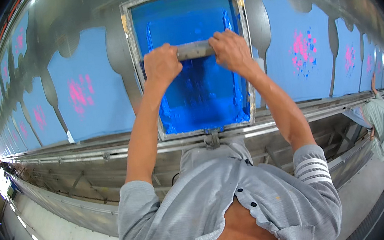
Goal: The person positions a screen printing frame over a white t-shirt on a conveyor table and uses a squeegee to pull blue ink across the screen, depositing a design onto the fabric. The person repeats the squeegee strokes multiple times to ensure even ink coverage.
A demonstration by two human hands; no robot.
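Observation:
Both of my hands grip a squeegee [194, 50] across the middle of a screen-printing frame [129, 32]. My left hand [163, 66] is closed round its left end, my right hand [231, 51] round its right end. The squeegee's blade is hidden beneath the handle and my fingers. Blue ink [201, 114] coats the mesh inside the frame, with thick ridges along both sides and in the near corners. Pale blue fabric pieces [93, 46] lie flat left and right of the frame, marked with pink prints; the nearest piece on the right [284, 57] also carries blue spots.
A long metal table [85, 16] bears the row of fabric pieces. A metal rail [78, 156] runs along its near edge, and a clamp [211, 139] joins the frame there. Another person [381, 122] stands at the table farther right, one arm reaching over it.

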